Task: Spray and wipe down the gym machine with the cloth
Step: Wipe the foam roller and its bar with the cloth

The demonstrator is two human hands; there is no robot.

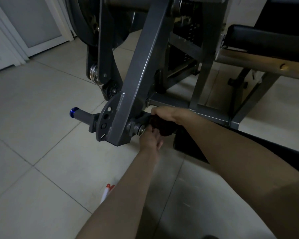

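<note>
A grey steel gym machine fills the upper frame, its slanted arm (145, 66) running down to a pivot bolt (136, 129) near the floor. A dark red cloth (160, 125) is bunched against the bar just right of that bolt. My right hand (169, 114) grips the cloth from above and presses it onto the bar. My left hand (150, 138) reaches up from below and holds the cloth's lower edge beside the bolt. A white spray bottle with a red nozzle (107, 191) lies on the floor, mostly hidden behind my left forearm.
A grey peg with a blue end cap (79, 114) sticks out left of the pivot plate. The machine's base frame (205, 109) and a black padded seat (266, 38) lie to the right. Pale floor tiles (41, 135) spread left; white doors (24, 31) stand at the back left.
</note>
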